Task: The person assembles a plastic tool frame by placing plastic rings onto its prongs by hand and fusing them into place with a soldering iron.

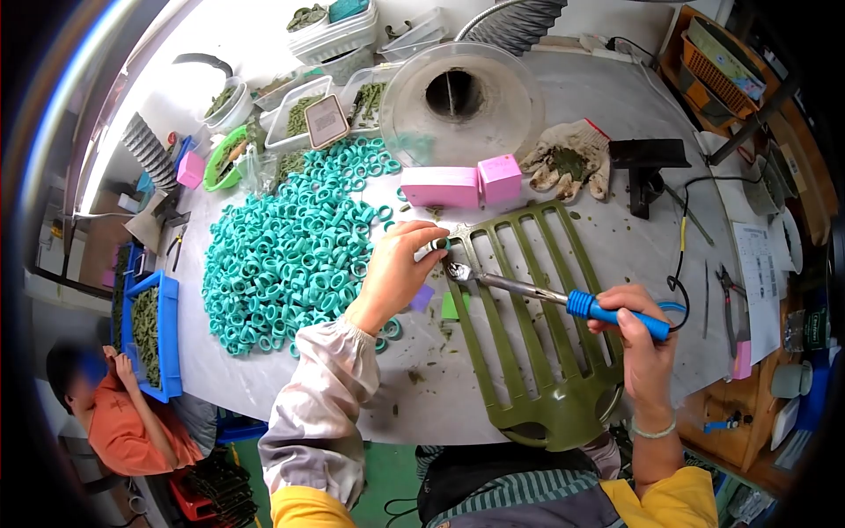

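Note:
My right hand (647, 352) grips the blue handle of a soldering iron (524, 288), its cord running off to the right. The iron's broad metal tip points left, close to my left fingers. My left hand (398, 268) is closed in a pinch around a small dark green piece (440, 244); its exact shape is mostly hidden by the fingers. Beneath the iron lies a slotted olive-green piece (528, 352) with long parallel bars, its upper left corner by my left fingertips and its wide end toward my body.
A large heap of teal rings (286, 264) covers the left of the table. Behind stand pink blocks (440, 187), a clear round cover (405, 97) and a dirty glove (563, 158). A black stand (650, 158) and pliers (729, 308) lie right. Another person (132, 414) sits at left.

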Available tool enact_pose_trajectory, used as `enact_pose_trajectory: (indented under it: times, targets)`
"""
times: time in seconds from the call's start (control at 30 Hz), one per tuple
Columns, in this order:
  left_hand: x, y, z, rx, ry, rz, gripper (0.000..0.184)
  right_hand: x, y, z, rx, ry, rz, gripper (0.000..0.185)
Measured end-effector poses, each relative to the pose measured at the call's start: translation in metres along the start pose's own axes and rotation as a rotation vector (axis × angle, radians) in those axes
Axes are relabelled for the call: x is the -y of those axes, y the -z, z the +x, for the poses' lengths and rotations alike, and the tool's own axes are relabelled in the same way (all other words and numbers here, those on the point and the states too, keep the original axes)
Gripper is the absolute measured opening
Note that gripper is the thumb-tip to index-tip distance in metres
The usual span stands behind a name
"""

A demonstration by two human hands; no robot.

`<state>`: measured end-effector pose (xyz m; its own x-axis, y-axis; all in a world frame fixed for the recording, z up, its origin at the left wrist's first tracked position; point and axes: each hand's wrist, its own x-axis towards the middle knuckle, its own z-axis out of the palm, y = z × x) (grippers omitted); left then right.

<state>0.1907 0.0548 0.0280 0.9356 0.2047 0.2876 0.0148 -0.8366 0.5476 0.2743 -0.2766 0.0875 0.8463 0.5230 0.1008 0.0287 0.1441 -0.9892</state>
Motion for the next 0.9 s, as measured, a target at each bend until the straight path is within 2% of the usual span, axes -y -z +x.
enact_pose_trajectory:
  times: [0.1, 0.2, 0.23, 0.43, 0.53, 0.67, 0.87, 0.9]
  targets:
    - [-0.007, 0.011, -0.007, -0.118, -0.036, -0.010, 0.032, 0.011, 0.004, -0.005, -0.005, -0.034, 0.009, 0.019]
    - [0.015, 0.038, -0.035, -0.004, 0.109, 0.085, 0.019, 0.016, 0.008, -0.009, -0.003, -0.061, 0.035, 0.021]
    - [0.020, 0.046, -0.044, 0.020, 0.058, 0.166, 0.017, 0.015, 0.009, -0.011, -0.020, -0.071, 0.042, 0.021]
    - [0.034, 0.072, -0.062, 0.118, 0.179, 0.413, 0.012, 0.021, 0.002, -0.016, -0.053, -0.088, 0.042, 0.022]
    - [0.026, 0.063, -0.037, -0.118, 0.093, 0.376, 0.012, 0.023, 0.000, -0.016, -0.071, -0.098, 0.043, 0.022]
    - [0.037, 0.041, -0.019, -0.064, 0.066, 0.194, 0.016, 0.024, 0.002, -0.018, -0.077, -0.081, 0.049, 0.023]
    - [0.034, 0.033, -0.025, -0.024, 0.176, 0.249, 0.011, 0.025, 0.012, -0.015, -0.084, -0.085, 0.021, 0.022]
    - [0.032, 0.036, -0.027, -0.027, 0.185, 0.224, 0.015, 0.025, 0.014, -0.015, -0.077, -0.090, 0.027, 0.022]
